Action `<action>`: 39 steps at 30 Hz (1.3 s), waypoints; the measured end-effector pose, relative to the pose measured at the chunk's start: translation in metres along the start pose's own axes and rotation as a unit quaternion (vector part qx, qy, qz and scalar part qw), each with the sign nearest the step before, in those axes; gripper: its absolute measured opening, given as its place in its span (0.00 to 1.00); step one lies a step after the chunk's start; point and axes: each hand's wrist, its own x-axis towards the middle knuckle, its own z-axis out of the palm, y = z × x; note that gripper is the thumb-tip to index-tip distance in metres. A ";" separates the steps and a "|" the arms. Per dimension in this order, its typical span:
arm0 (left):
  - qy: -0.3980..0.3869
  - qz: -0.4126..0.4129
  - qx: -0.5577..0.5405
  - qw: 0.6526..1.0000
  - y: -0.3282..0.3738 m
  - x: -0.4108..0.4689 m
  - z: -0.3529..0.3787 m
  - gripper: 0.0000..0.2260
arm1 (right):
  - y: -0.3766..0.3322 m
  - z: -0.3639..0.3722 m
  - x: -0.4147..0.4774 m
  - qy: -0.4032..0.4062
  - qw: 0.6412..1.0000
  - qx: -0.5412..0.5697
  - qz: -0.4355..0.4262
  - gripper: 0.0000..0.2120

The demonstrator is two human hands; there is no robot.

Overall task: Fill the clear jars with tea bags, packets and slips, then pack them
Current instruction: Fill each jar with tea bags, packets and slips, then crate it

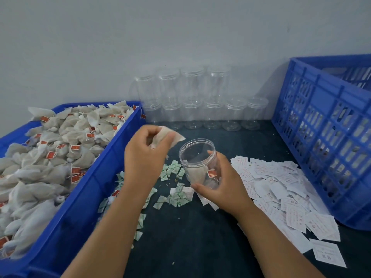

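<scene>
Pinched a tea bag [172, 135] in the left grip [146, 155] beside the mouth of the tilted clear jar [197, 156] clasped in the right grip [222, 190], above packets [177, 197] and slips [281, 187] strewn between blue crates [90, 177] on the dark bench [190, 237], with empty jars [192, 101] by the wall [160, 37].

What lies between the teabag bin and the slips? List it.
Head view: small green packets on the dark table; the right hand holds a jar there.
</scene>
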 end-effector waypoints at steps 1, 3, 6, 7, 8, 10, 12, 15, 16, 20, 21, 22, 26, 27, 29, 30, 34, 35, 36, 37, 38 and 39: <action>-0.043 0.019 0.020 0.999 0.008 0.003 0.000 0.06 | 0.000 0.001 0.000 -0.003 1.000 0.001 -0.003 0.42; -0.151 0.036 0.097 0.983 0.019 0.007 0.007 0.08 | 0.000 0.001 0.000 -0.005 1.000 0.005 -0.006 0.43; -0.224 0.024 0.112 0.968 0.023 0.007 0.019 0.11 | 0.001 0.001 0.000 -0.004 1.000 0.001 -0.004 0.41; -0.196 0.013 0.069 0.978 0.021 0.008 0.016 0.09 | 0.001 0.000 -0.001 -0.003 1.000 -0.001 -0.002 0.41; -0.150 0.002 0.042 0.988 0.015 0.009 0.010 0.06 | 0.000 0.000 -0.002 -0.002 1.000 -0.001 0.000 0.42; -0.099 -0.033 0.088 0.991 -0.008 0.011 -0.014 0.02 | -0.002 -0.002 -0.003 -0.001 1.000 0.012 0.006 0.42; -0.168 -0.097 0.246 0.950 -0.041 0.006 -0.044 0.01 | -0.003 -0.003 -0.003 -0.004 1.000 0.024 0.010 0.41; -0.260 -0.189 0.420 0.849 -0.078 -0.021 -0.068 0.12 | -0.003 -0.002 -0.003 -0.007 1.000 0.011 0.009 0.42; -0.244 -0.188 0.423 0.852 -0.084 -0.029 -0.070 0.13 | -0.003 -0.001 -0.003 -0.008 1.000 0.008 0.010 0.43; -0.150 -0.121 0.377 0.906 -0.083 -0.043 -0.070 0.13 | -0.003 0.000 -0.003 -0.012 1.000 0.005 0.011 0.43; -0.156 -0.115 0.392 0.899 -0.082 -0.043 -0.072 0.15 | -0.003 0.000 -0.003 -0.011 1.000 0.007 0.011 0.42; -0.184 -0.115 0.426 0.878 -0.081 -0.043 -0.073 0.15 | -0.002 -0.001 -0.003 -0.010 1.000 0.011 0.011 0.41; -0.259 -0.103 0.486 0.828 -0.080 -0.046 -0.075 0.09 | 0.000 -0.001 -0.003 -0.007 1.000 0.022 0.013 0.41; -0.244 -0.092 0.485 0.834 -0.080 -0.047 -0.075 0.08 | 0.000 0.000 -0.003 -0.008 1.000 0.023 0.011 0.40; -0.197 -0.060 0.467 0.860 -0.079 -0.048 -0.074 0.07 | -0.001 0.000 -0.002 -0.008 1.000 0.023 0.006 0.39; -0.172 -0.046 0.448 0.876 -0.078 -0.048 -0.075 0.07 | -0.001 0.000 -0.003 -0.008 1.000 0.023 0.003 0.39; -0.090 -0.079 0.310 0.943 -0.068 -0.042 -0.068 0.11 | -0.001 0.000 -0.003 -0.007 1.000 0.027 -0.005 0.38; -0.074 -0.100 0.256 0.959 -0.064 -0.037 -0.063 0.10 | -0.001 0.000 -0.003 -0.007 1.000 0.028 -0.007 0.38; -0.058 -0.117 0.199 0.971 -0.059 -0.032 -0.058 0.08 | 0.000 0.000 -0.003 -0.008 1.000 0.027 -0.008 0.38; -0.046 -0.127 0.153 0.979 -0.055 -0.025 -0.055 0.06 | 0.000 0.000 -0.002 -0.009 1.000 0.027 -0.008 0.38; -0.043 -0.129 0.126 0.983 -0.050 -0.019 -0.052 0.06 | 0.000 0.000 -0.002 -0.010 1.000 0.028 -0.006 0.38; -0.050 -0.127 0.114 0.984 -0.046 -0.014 -0.049 0.07 | 0.001 0.000 -0.002 -0.010 1.000 0.027 -0.006 0.38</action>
